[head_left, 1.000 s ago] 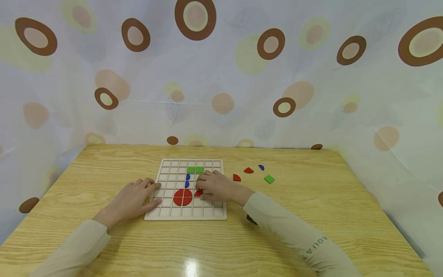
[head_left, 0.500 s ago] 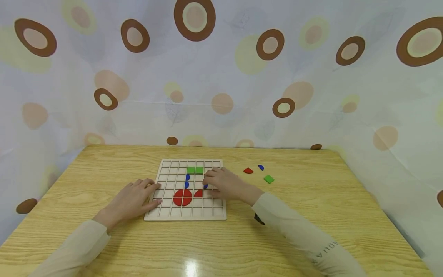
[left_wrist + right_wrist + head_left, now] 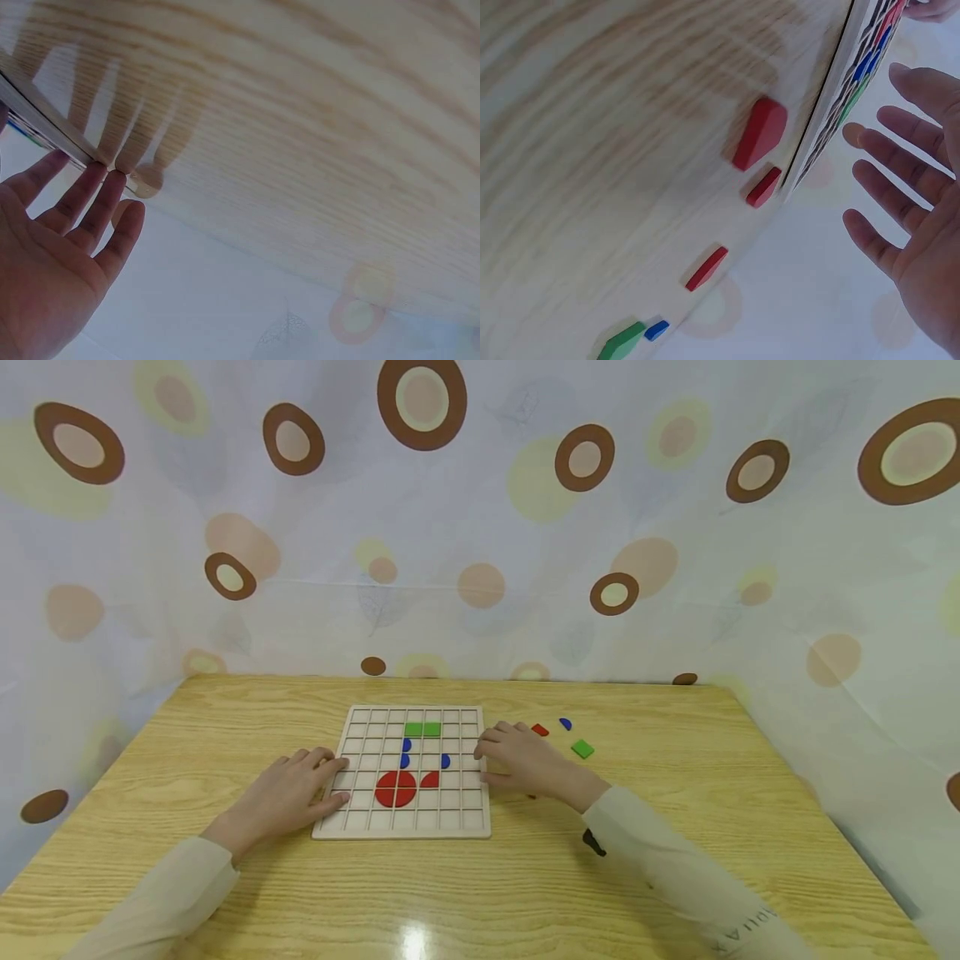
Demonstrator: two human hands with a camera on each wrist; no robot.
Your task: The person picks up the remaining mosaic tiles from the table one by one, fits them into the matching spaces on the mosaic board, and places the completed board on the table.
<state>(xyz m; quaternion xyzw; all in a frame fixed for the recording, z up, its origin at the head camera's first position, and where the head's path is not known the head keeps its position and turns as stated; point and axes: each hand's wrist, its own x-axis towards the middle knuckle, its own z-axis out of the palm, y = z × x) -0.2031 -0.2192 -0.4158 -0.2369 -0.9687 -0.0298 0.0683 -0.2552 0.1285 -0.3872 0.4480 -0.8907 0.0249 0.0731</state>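
A pale square board [image 3: 375, 820] with raised grid lines lies flat on the table. My left hand [image 3: 288, 789] rests at its left edge, fingers spread and fingertips on the rim. The board holds two green squares [image 3: 423, 729], several blue half-discs, one blue half-disc [image 3: 446, 762] standing apart to the right, a red disc [image 3: 386, 781] of quarter pieces and a separate red quarter piece [image 3: 431, 780]. Beside the right edge, my right hand [image 3: 525, 764] hovers with loosely bent fingers and nothing in them. The right wrist view shows its palm [image 3: 937, 262] bare.
Right of the board lie loose pieces: a green square [image 3: 582, 749], a blue half-disc [image 3: 566, 724] and a red piece [image 3: 540, 730] partly behind the right hand. More red pieces [image 3: 761, 133] show in the right wrist view. A patterned curtain [image 3: 480, 527] surrounds the table.
My right hand has moved right, off the board and toward the loose pieces. A blue half-disc now shows in the grid where it was. The left hand has stayed put.
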